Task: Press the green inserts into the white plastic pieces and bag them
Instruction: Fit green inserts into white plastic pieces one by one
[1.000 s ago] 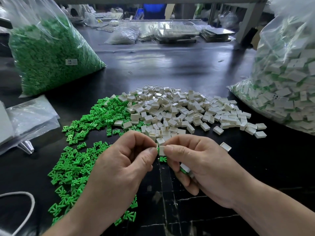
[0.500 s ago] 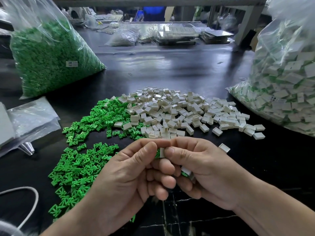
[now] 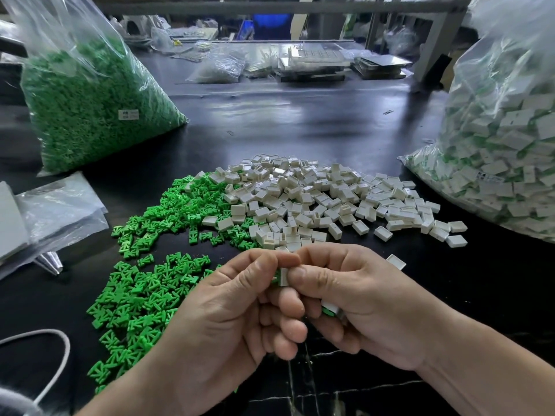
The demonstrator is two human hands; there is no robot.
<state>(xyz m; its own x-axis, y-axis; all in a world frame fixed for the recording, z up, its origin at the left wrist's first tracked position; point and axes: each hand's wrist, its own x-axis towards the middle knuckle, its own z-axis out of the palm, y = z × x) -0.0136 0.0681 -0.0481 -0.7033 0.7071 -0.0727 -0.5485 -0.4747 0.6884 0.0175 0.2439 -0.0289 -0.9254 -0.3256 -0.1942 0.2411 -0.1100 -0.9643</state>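
Note:
My left hand (image 3: 231, 313) and my right hand (image 3: 357, 301) meet over the near table. Between their thumbs and forefingers they pinch one white plastic piece (image 3: 283, 277) with a green insert showing at its left side. My right hand also keeps another white and green piece (image 3: 330, 309) tucked under its curled lower fingers. A heap of loose white pieces (image 3: 315, 199) lies just beyond the hands. Loose green inserts (image 3: 150, 283) spread to the left of it. A clear bag of assembled white and green pieces (image 3: 504, 163) stands at the right.
A big clear bag of green inserts (image 3: 87, 103) stands at the back left. Flat empty plastic bags (image 3: 57, 211) lie at the left edge. A white cable (image 3: 60, 352) loops at the lower left. Trays and more bags (image 3: 300, 64) crowd the far side of the black table.
My left hand has turned palm-up and its fingers have curled under the white piece, closing against my right hand. Both hands stay in the same spot.

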